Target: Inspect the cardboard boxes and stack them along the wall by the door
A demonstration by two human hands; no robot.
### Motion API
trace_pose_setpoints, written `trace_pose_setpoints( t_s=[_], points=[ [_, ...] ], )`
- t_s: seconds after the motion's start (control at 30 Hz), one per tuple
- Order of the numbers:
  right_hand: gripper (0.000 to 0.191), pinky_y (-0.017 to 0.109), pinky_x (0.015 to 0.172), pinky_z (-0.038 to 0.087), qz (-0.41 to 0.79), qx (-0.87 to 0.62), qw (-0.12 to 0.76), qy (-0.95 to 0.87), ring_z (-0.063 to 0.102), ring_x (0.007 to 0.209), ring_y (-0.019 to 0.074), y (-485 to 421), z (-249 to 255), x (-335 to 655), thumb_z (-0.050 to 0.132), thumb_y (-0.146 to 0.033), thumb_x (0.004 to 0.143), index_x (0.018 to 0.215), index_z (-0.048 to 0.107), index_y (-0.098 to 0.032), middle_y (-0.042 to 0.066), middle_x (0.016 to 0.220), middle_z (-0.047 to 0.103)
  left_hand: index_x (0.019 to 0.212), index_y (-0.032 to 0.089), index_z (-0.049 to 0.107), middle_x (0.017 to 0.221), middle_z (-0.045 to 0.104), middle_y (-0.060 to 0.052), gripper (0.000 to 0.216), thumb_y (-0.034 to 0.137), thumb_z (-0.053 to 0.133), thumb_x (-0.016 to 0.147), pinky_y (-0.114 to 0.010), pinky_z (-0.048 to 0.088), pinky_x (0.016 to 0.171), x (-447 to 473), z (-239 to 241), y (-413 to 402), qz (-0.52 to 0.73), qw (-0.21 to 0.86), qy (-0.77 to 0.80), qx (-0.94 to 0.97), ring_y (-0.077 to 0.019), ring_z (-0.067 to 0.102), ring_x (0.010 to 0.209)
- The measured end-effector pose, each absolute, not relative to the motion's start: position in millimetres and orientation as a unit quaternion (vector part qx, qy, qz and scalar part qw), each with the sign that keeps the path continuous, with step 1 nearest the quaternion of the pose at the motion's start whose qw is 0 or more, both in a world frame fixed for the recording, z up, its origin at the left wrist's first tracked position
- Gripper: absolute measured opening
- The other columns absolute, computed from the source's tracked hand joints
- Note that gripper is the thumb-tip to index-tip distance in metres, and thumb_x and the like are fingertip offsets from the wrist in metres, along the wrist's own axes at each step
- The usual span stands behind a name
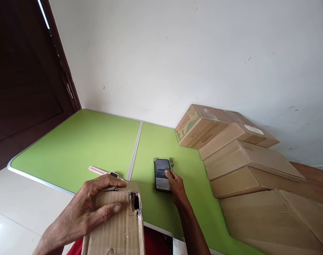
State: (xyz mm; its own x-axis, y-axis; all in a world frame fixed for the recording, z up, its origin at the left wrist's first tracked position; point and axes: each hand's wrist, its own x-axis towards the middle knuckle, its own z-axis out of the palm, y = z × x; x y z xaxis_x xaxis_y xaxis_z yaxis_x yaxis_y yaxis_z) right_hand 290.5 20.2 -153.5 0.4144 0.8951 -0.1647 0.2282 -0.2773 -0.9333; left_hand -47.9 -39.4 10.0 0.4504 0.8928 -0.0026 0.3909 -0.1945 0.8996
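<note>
My left hand [95, 203] grips the top end of a worn cardboard box [116, 226], fingers over its far edge and thumb on the near face. That box stands tilted close to my body, with a torn dark hole at its upper right corner. My right hand [176, 184] holds a dark-cased smartphone [161, 180] by its right edge, thumb on the lit screen. Whether the phone rests on the table or is slightly raised, I cannot tell. Just beyond my left fingers lies a smartwatch with a pink strap [97, 170].
A green folding table [79, 141] with a metal rim stands against the white wall [161, 60]. Several cardboard boxes [225, 166] line its right side. A small dark object, perhaps a pen [172, 163], lies by the phone. At the far left is a dark door [23, 78].
</note>
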Motion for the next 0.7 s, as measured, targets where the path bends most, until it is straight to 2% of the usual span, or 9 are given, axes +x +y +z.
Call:
trace_pose_setpoints(
  t_s=[0.1,0.17,0.3,0.43,0.5,0.57,0.63,0.67,0.7],
  points=[
    [0.035,0.038,0.070,0.047,0.307,-0.763,0.379,-0.423,0.062,0.072,0.0272,20,-156,295,0.055,-0.059,0.085,0.069,0.055,-0.027,0.005,0.069,0.065,0.130,0.032,0.077,0.140,0.075,-0.008,0.038,0.053,0.072,0.099,-0.039,0.060,0.109,-49,7,-41,0.272,0.452,0.450,0.721,-0.0311,0.072,0.128],
    [0.030,0.038,0.075,0.046,0.272,-0.787,0.332,-0.443,0.064,0.076,0.0283,18,-155,294,0.053,-0.052,0.088,0.071,0.054,-0.028,0.006,0.075,0.067,0.132,0.032,0.077,0.143,0.074,-0.009,0.041,0.055,0.073,0.098,-0.042,0.059,0.112,-52,4,-44,0.280,0.443,0.459,0.717,-0.0329,0.069,0.132],
    [0.023,0.041,0.085,0.048,0.218,-0.814,0.261,-0.471,0.069,0.093,0.0338,13,-150,283,0.050,-0.042,0.096,0.085,0.061,-0.024,0.014,0.093,0.072,0.140,0.034,0.074,0.150,0.069,-0.010,0.050,0.055,0.077,0.095,-0.046,0.056,0.118,-64,-3,-51,0.291,0.452,0.453,0.711,-0.0363,0.064,0.140],
    [0.026,0.048,0.092,0.052,0.189,-0.822,0.221,-0.489,0.069,0.107,0.0402,10,-139,274,0.050,-0.033,0.098,0.103,0.069,-0.016,0.024,0.113,0.069,0.156,0.031,0.061,0.161,0.060,-0.015,0.070,0.056,0.080,0.094,-0.051,0.051,0.123,-74,-4,-50,0.317,0.539,0.371,0.687,-0.0404,0.053,0.152],
    [0.032,0.051,0.101,0.052,0.183,-0.820,0.214,-0.499,0.068,0.116,0.0426,1,-134,272,0.053,-0.032,0.097,0.114,0.071,-0.011,0.026,0.119,0.068,0.160,0.030,0.056,0.164,0.057,-0.015,0.078,0.059,0.082,0.092,-0.056,0.043,0.128,-77,-6,-49,0.338,0.568,0.333,0.673,-0.0421,0.045,0.158],
    [0.045,0.054,0.112,0.050,0.170,-0.800,0.237,-0.524,0.061,0.133,0.0437,-19,-133,269,0.054,-0.034,0.097,0.132,0.067,-0.010,0.028,0.134,0.064,0.164,0.032,0.051,0.170,0.050,-0.014,0.089,0.063,0.085,0.088,-0.060,0.034,0.133,-83,-15,-48,0.351,0.573,0.310,0.672,-0.0433,0.037,0.163],
    [0.061,0.056,0.119,0.047,0.186,-0.727,0.291,-0.593,0.051,0.149,0.0417,-52,-138,261,0.059,-0.040,0.095,0.151,0.059,-0.016,0.024,0.153,0.057,0.171,0.034,0.039,0.179,0.037,-0.012,0.111,0.067,0.091,0.079,-0.062,0.027,0.135,-94,-30,-49,0.340,0.570,0.298,0.686,-0.0453,0.029,0.166],
    [0.068,0.057,0.120,0.047,0.215,-0.658,0.326,-0.644,0.049,0.152,0.0401,-71,-143,255,0.064,-0.042,0.091,0.156,0.057,-0.023,0.019,0.158,0.056,0.174,0.036,0.032,0.183,0.029,-0.011,0.123,0.068,0.095,0.073,-0.063,0.024,0.136,-101,-40,-50,0.321,0.569,0.295,0.697,-0.0465,0.024,0.168],
    [0.078,0.054,0.120,0.050,0.277,-0.591,0.322,-0.686,0.052,0.152,0.0377,-90,-149,247,0.073,-0.044,0.086,0.160,0.053,-0.031,0.013,0.163,0.056,0.176,0.038,0.025,0.186,0.021,-0.010,0.135,0.070,0.098,0.066,-0.063,0.020,0.137,-109,-50,-52,0.297,0.569,0.293,0.709,-0.0478,0.018,0.169]
  ],
)
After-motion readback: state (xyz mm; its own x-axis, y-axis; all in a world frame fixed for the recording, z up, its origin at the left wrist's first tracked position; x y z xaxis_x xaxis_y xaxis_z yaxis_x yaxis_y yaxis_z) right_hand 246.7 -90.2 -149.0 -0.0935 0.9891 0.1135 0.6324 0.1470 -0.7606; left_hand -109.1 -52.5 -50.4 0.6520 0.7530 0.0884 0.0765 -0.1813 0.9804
